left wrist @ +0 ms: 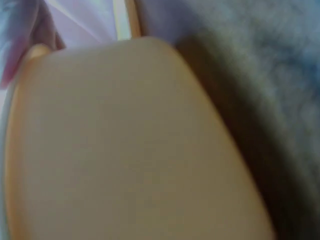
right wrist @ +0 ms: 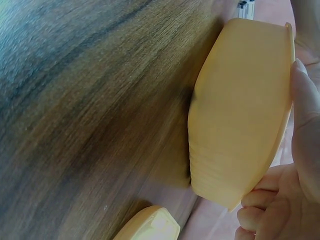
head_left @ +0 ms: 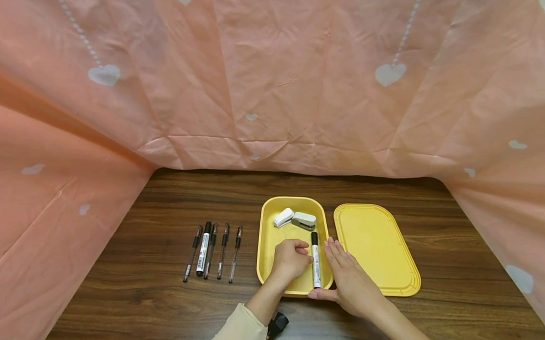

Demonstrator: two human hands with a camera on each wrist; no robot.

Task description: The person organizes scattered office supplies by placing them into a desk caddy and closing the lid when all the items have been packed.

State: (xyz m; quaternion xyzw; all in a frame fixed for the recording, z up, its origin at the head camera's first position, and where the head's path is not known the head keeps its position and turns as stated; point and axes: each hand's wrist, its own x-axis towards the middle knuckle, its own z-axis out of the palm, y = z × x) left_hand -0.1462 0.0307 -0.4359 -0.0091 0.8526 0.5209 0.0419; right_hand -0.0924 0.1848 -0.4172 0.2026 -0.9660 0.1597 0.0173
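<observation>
The curled left hand pinches a light, rigid, slippery-looking black-capped white marker mid-barrel, inside the yellow plastic tray, whose rim the straight-fingered right hand steadies.

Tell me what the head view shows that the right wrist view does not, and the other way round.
Only the head view shows the marker in the box, both white items at its far end, the five pens on the table and the left hand. Only the right wrist view shows the box's outer side wall close up. Both share the yellow box, lid and right hand.
</observation>
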